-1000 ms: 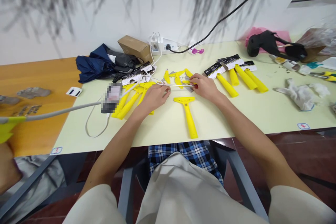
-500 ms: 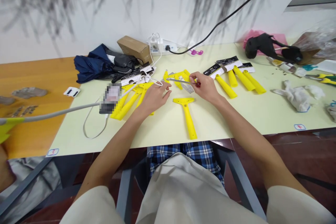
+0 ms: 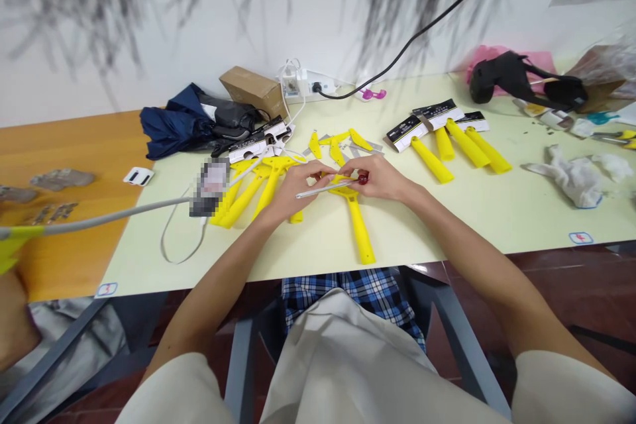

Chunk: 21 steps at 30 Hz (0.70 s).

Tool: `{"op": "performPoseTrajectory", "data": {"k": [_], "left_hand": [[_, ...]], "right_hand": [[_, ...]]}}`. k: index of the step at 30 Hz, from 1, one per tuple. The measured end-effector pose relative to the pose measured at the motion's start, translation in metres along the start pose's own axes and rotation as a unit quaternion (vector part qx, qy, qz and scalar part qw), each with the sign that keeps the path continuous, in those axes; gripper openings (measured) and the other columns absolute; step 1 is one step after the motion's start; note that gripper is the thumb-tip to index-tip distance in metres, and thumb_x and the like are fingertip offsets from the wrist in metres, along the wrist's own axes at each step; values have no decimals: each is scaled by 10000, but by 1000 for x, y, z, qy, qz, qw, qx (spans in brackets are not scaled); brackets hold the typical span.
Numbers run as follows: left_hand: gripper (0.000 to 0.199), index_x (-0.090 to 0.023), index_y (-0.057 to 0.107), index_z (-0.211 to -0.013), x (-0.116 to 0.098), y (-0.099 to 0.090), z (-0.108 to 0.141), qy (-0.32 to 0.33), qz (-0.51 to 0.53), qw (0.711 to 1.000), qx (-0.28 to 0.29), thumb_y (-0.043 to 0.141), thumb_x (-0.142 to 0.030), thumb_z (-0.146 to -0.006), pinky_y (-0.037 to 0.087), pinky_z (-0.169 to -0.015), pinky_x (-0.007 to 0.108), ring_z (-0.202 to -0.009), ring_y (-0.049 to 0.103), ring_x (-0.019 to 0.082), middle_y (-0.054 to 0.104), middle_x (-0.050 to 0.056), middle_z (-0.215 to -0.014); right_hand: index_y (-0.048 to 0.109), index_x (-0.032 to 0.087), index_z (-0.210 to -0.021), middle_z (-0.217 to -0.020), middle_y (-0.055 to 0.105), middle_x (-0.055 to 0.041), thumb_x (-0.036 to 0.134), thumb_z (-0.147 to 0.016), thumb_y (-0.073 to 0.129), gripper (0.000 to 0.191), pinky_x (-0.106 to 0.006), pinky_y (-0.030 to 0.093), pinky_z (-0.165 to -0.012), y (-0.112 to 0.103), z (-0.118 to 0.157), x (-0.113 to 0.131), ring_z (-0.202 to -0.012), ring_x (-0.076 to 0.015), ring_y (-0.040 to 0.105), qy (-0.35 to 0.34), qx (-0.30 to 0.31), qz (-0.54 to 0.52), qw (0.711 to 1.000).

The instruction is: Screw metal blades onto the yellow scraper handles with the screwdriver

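Over the pale table (image 3: 497, 212), the right hand (image 3: 380, 179) grips a red-handled screwdriver (image 3: 322, 189).

A white wall (image 3: 318, 6) stands at the back, with dark, brushy marks across it; a pale green table (image 3: 397, 232) sits against it; an orange wood table (image 3: 74, 265) stands next to it on the left; grey metal legs (image 3: 460, 344) stand below; the floor (image 3: 546, 291) is dark red and shiny; the light is bright.

Packaging cards (image 3: 405, 133), table stickers (image 3: 581, 238): nothing legible
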<state>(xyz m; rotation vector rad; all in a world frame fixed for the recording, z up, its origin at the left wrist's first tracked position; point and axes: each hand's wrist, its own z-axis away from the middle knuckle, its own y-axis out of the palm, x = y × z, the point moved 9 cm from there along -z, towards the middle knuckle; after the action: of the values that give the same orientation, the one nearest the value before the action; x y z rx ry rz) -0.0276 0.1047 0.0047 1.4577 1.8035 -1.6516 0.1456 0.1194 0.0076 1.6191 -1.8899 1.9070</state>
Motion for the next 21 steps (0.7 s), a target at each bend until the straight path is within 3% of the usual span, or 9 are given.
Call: {"op": "performPoseTrajectory", "data": {"k": [6,12,16,21], "left_hand": [[189,-214,832,-1102,15,-3,-1,-22,-3,999,-45,766,-347,-985,656,-917,388,-964,798,237,861,79,-1105],[245,-226,779,-1281,5,20,4,41,-162,985,48,628,-251,-1090,581,-1156,482,-1250,759,287,827,90,-1281],[271,-238,785,-1303,4,26,5,45,-240,966,85,590,-265,-1116,584,-1109,488,-1206,765,310,824,106,-1232],[314,-232,798,-1292,5,27,7,69,-242,963,98,549,-214,-1103,596,-1030,460,-1115,785,293,830,116,-1210]], "right_hand": [[856,177,-1101,-1014,859,-72,461,-981,758,324,-329,506,-713,-13,2,-19,-719,-177,641,33,-22,-52,998],[889,191,-1136,-1007,861,-82,330,-971,698,288,-349,514,-737,-8,9,-23,-711,-192,652,10,-14,-15,1000],[880,192,-1238,-1096,846,-109,282,-1022,646,331,-365,529,-802,1,14,-20,-844,-229,727,0,4,34,999],[854,212,-1366,-1236,802,-128,262,-1050,649,380,-363,523,-817,5,20,-19,-968,-252,738,13,21,94,995]]}}
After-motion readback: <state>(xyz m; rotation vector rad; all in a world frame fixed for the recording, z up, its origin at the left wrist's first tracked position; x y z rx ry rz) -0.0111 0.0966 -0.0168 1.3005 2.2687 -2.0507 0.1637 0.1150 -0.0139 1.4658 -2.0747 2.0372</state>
